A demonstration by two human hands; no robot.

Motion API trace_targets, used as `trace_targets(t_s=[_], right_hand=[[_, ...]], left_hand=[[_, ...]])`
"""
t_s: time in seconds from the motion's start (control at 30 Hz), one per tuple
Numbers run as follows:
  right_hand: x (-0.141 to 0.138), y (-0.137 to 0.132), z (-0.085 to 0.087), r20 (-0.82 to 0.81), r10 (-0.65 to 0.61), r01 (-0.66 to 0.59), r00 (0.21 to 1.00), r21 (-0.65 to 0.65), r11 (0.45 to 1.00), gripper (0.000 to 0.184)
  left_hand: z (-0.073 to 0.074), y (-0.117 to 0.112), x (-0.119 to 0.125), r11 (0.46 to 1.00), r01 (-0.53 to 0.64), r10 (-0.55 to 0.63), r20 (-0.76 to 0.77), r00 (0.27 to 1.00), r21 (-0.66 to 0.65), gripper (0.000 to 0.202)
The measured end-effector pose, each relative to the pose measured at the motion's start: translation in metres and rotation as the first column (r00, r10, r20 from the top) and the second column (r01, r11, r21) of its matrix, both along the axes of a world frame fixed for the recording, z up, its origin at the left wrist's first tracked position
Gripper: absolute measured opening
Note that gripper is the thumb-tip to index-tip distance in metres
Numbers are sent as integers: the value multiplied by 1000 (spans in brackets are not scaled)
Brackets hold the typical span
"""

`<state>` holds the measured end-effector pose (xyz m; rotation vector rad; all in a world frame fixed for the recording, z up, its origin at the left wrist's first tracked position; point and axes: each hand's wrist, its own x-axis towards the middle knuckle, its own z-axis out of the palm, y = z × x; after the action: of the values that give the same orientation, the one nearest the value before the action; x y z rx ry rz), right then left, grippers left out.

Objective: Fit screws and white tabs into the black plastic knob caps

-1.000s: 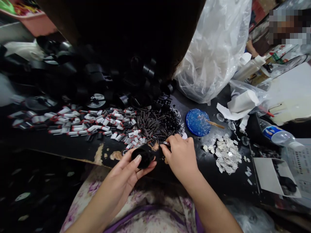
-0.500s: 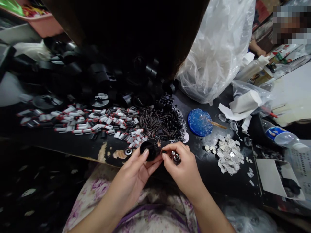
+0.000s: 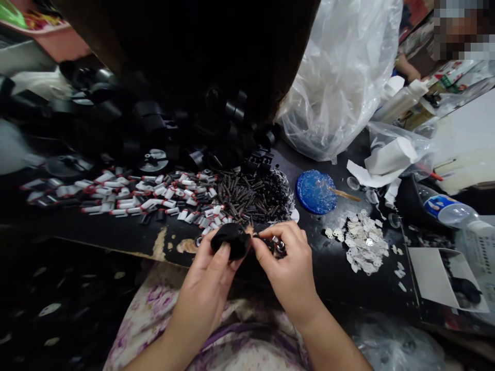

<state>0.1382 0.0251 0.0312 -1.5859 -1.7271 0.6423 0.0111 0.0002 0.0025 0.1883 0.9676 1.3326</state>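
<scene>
My left hand (image 3: pixel 211 265) is closed round a black plastic cup-shaped housing (image 3: pixel 231 241), thumb on its near side. My right hand (image 3: pixel 288 255) meets it from the right. Its thumb and index finger are pinched at the housing's edge, on a small dark part too hidden to name. Under its curled fingers shows a shiny metal and black piece (image 3: pixel 278 246). Just beyond the hands lie a heap of dark springs (image 3: pixel 235 196) and many white cylinders with red ends (image 3: pixel 166 193).
Right of the springs stands a blue lid of grease (image 3: pixel 315 193) with a wooden stick (image 3: pixel 346 195). Thin pale plates (image 3: pixel 365 242) are heaped nearer. Behind are a clear plastic bag (image 3: pixel 340 77) and black housings (image 3: pixel 150 116). A bottle (image 3: pixel 450 208) and open box (image 3: pixel 433 273) are at right.
The black housing has tilted in my left hand, so its opening shows less. Both hands have shifted slightly left in view, and the right pinch stays at the housing's edge.
</scene>
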Motion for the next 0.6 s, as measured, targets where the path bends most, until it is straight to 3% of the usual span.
trace_targets(t_s=[0.2,0.4,0.6], right_hand=[[-2,-4,3,-2,53,-53,999,36,998,8],[2,-4,7,124,107,-123,987,135,983,8],[4,-4,17,-52,174,-168,983,101,981,7]], left_hand=[[3,-2,-2,1000,7,-6,-91,996,11,16],[4,-1,-7,1000,19,-20,-72,997,-15,19],[0,-2,-9,991,124,-123,20,992,-52,15]])
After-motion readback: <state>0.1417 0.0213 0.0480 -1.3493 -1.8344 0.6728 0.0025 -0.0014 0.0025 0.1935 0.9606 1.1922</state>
